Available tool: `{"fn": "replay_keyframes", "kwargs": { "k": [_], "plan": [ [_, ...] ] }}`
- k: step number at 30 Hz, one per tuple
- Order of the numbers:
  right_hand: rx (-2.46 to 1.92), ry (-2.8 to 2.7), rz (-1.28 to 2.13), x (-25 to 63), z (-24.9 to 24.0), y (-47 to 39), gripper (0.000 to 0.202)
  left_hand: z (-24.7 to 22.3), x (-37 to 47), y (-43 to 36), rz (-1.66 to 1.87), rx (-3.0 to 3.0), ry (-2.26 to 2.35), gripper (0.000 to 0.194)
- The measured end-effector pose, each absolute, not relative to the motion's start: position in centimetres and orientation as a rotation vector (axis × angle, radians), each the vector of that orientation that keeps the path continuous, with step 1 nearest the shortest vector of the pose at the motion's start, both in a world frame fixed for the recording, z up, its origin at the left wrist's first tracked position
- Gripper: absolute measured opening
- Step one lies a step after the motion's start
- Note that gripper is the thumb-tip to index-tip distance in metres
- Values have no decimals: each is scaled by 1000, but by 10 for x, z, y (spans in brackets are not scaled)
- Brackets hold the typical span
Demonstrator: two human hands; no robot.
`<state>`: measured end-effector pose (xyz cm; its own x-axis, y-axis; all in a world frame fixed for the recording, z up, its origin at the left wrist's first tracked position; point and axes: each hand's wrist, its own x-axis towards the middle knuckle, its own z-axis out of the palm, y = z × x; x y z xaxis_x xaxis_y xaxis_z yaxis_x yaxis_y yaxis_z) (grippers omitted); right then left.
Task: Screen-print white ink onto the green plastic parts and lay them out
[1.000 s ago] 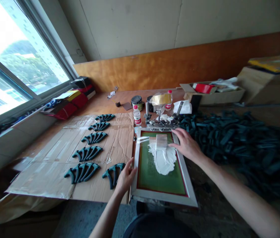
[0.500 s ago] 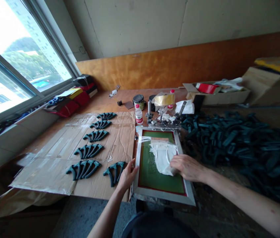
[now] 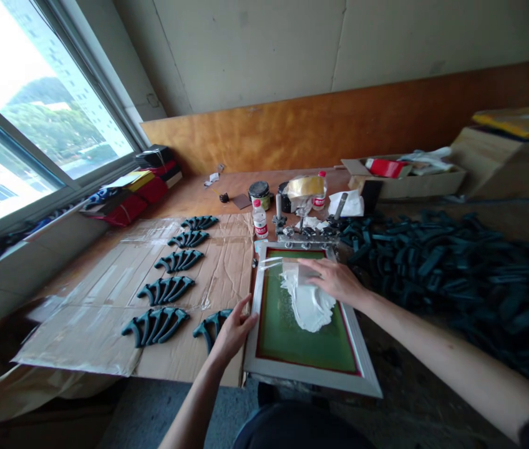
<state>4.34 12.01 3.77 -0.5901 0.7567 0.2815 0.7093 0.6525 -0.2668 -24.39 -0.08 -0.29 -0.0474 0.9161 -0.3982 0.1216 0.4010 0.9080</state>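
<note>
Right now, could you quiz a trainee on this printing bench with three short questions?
1. True or false: the left hand grips the left edge of the screen frame.
2. What colour is the ink on the mesh?
A. white
B. red
C. black
3. Fill in: the right hand rests at the screen's ___ end, by the clamps.

Key: 1 true; 2 A; 3 far.

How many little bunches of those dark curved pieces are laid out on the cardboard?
6. Five run in a column. The sixth is partly hidden by the left hand.
</note>
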Motion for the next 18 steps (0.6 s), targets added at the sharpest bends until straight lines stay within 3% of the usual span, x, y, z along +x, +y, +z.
{"fn": "replay_keyframes", "kwargs": {
  "k": [2, 6, 12, 16, 18],
  "plan": [
    [-1326, -2416, 67, 44, 56, 145, 54, 23, -244, 2, 897, 966, 1445, 76],
    [-1513, -2099, 8, 83, 66, 169, 40, 79, -238, 23, 1102, 982, 1402, 61],
    [-1636, -2216, 235, 111, -7, 125, 39, 141, -223, 89, 1469, 1136, 1182, 51],
    [-1531, -2461, 145, 80, -50, 85, 29, 136, -208, 97, 1617, 1019, 1197, 49],
    [-1635, -2440, 135, 62, -52, 69, 21, 110, -194, 74, 1482, 914, 1256, 56]
  ]
}}
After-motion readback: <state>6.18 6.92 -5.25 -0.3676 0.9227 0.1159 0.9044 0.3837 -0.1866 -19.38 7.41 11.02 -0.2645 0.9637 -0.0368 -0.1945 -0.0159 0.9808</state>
